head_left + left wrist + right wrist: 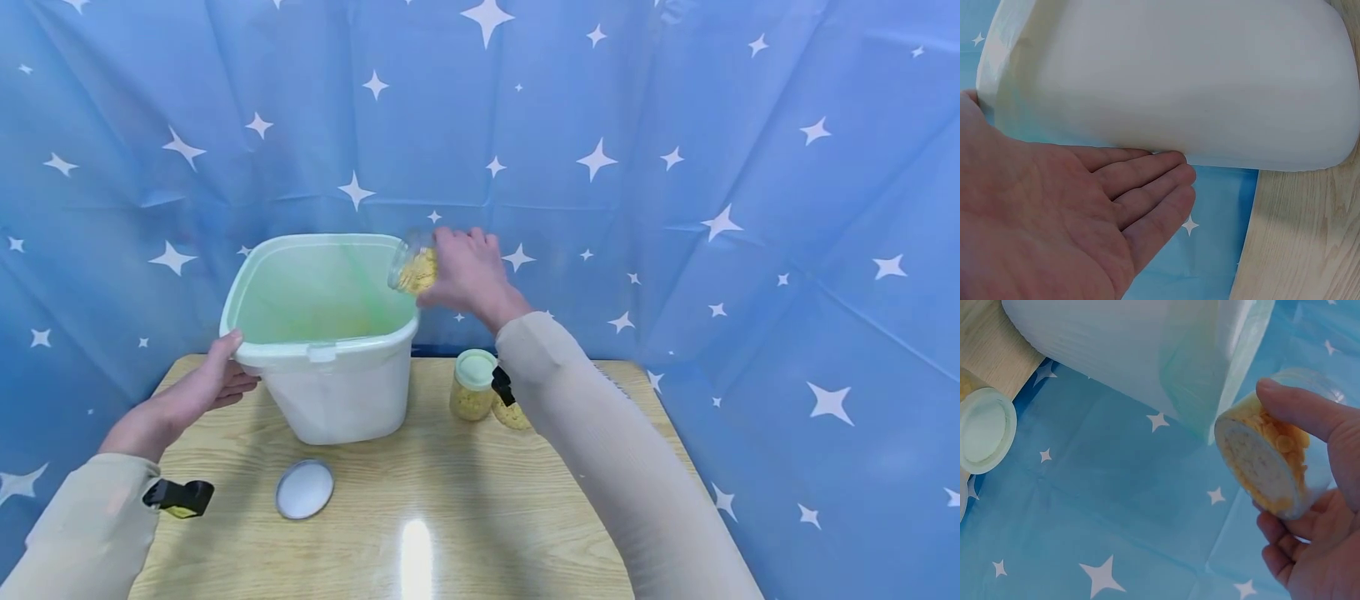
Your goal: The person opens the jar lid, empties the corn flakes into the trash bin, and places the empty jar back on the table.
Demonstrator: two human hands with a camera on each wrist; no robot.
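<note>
A white bin (337,396) with a pale green rim stands upright on the table. My left hand (217,375) is at its left side, thumb on the rim; in the left wrist view the straight fingers (1154,181) lie against the outer wall. At the right rim, my right hand (474,271) grips a clear jar (1260,459), tilted with its mouth toward the inside of the bin. Yellow flakes (418,272) lie in the jar. A faint yellowish patch shows low in the bin; its contents are not clearly visible.
A jar of flakes with a pale green lid (476,369) stands right of the bin. Beside it, another container of flakes (512,414) is partly hidden by my right arm. A round lid (304,489) lies on the wooden table (375,500). A blue star-patterned curtain (675,100) hangs behind.
</note>
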